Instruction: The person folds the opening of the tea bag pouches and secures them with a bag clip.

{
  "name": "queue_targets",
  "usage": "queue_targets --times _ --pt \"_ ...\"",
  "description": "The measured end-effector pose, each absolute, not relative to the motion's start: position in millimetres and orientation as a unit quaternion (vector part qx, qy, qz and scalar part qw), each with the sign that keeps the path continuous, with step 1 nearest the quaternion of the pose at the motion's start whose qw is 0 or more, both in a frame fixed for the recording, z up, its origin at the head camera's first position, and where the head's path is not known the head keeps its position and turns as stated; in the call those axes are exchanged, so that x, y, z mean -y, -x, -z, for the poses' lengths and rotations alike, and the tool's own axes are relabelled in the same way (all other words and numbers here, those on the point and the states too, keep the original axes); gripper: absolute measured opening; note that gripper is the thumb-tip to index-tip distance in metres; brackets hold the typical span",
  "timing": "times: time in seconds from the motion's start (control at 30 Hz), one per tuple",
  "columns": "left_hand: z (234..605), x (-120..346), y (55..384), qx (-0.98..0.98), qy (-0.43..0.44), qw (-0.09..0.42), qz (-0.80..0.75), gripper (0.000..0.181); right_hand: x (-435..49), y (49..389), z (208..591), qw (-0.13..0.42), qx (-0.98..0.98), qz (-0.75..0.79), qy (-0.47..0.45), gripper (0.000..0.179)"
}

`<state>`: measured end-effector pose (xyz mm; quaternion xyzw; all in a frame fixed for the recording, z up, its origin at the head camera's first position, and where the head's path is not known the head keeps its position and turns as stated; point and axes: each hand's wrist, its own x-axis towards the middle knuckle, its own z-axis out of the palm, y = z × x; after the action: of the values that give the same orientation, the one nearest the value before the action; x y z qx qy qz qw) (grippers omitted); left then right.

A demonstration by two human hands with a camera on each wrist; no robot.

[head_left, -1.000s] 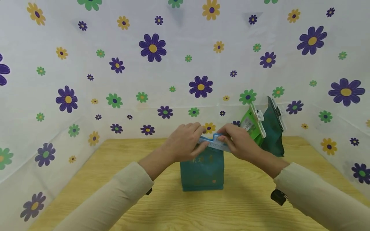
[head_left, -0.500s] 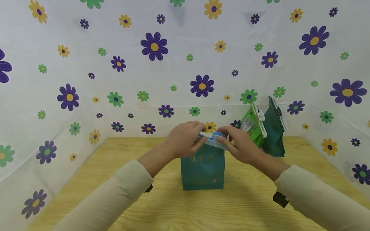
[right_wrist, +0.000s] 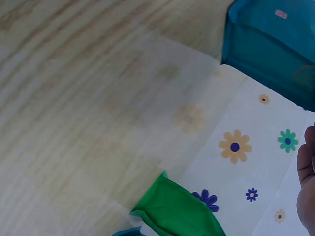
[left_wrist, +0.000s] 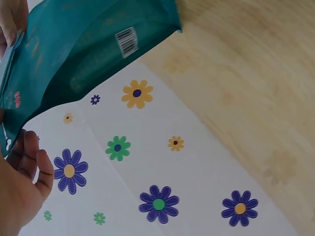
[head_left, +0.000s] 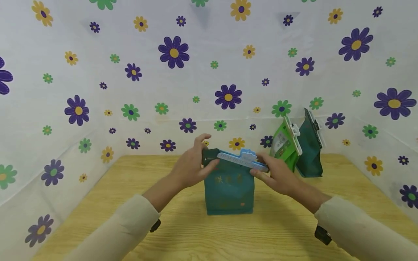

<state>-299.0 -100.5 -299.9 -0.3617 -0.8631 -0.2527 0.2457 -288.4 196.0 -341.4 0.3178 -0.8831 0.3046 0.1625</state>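
A teal foil bag point(head_left: 229, 190) stands upright on the table, a blue-and-white sealing clip point(head_left: 241, 160) slanting across its top. My right hand point(head_left: 277, 172) holds the clip's right end, thumb in front and fingers behind. At the bag's dark upper left corner, my left hand point(head_left: 191, 166) is spread around the edge, index finger raised and thumb near the front. In the left wrist view, the fingers of the left hand point(left_wrist: 24, 177) are loosely bent beside the bag's point(left_wrist: 74, 59) edge. Only part of the right hand point(right_wrist: 307, 182) shows in the right wrist view.
Behind my right hand stand a bright green bag point(head_left: 283, 145) with a white clip point(head_left: 293, 136) and a dark teal bag point(head_left: 308, 152), also clipped. The wooden table point(head_left: 137, 188) meets a white flowered sheet point(head_left: 147, 87) at the back and sides.
My left hand has slid left from the clip to the bag's upper left corner, its index finger lifting. My right hand has moved slightly right along the clip, leaving its blue handle uncovered.
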Motion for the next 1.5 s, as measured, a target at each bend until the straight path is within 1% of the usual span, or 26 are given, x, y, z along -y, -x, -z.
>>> queue_targets --times 0.13,0.23,0.3,0.4,0.5,0.57,0.63,0.8,1.0,1.1,1.23,1.33,1.5 --pt "313 107 298 0.866 0.342 0.237 0.278 0.079 -198 290 354 0.144 0.883 -0.324 -0.308 0.059" --pt "324 111 297 0.867 0.340 0.227 0.286 0.081 -199 291 364 0.122 0.879 -0.354 -0.295 0.066" --pt "332 114 297 0.866 0.342 0.212 0.295 0.080 -201 292 369 0.108 0.877 -0.371 -0.285 0.068" --pt "344 118 299 0.867 0.347 0.192 0.302 0.070 -205 293 376 0.092 0.880 -0.366 -0.288 0.066" --pt "352 122 302 0.866 0.359 0.174 0.301 0.051 -206 293 382 0.077 0.882 -0.348 -0.308 0.068" --pt "357 125 304 0.867 0.369 0.159 0.294 0.043 -204 294 386 0.071 0.879 -0.344 -0.324 0.076" --pt "360 128 305 0.869 0.377 0.142 0.288 0.041 -200 296 389 0.069 0.874 -0.347 -0.332 0.083" --pt "365 129 309 0.871 0.381 0.116 0.288 0.045 -191 295 391 0.078 0.873 -0.346 -0.334 0.095" --pt "365 119 315 0.894 0.338 0.106 0.274 0.050 -190 292 391 0.118 0.885 -0.330 -0.308 0.093" --pt "365 114 315 0.905 0.320 0.104 0.259 0.051 -193 292 391 0.146 0.894 -0.314 -0.283 0.091" --pt "365 117 314 0.914 0.309 0.106 0.241 0.048 -201 292 392 0.172 0.910 -0.290 -0.242 0.093" --pt "368 124 316 0.920 0.301 0.112 0.224 0.044 -208 295 392 0.192 0.923 -0.267 -0.199 0.099" --pt "376 139 320 0.928 0.285 0.125 0.204 0.040 -219 303 390 0.194 0.941 -0.247 -0.125 0.108"
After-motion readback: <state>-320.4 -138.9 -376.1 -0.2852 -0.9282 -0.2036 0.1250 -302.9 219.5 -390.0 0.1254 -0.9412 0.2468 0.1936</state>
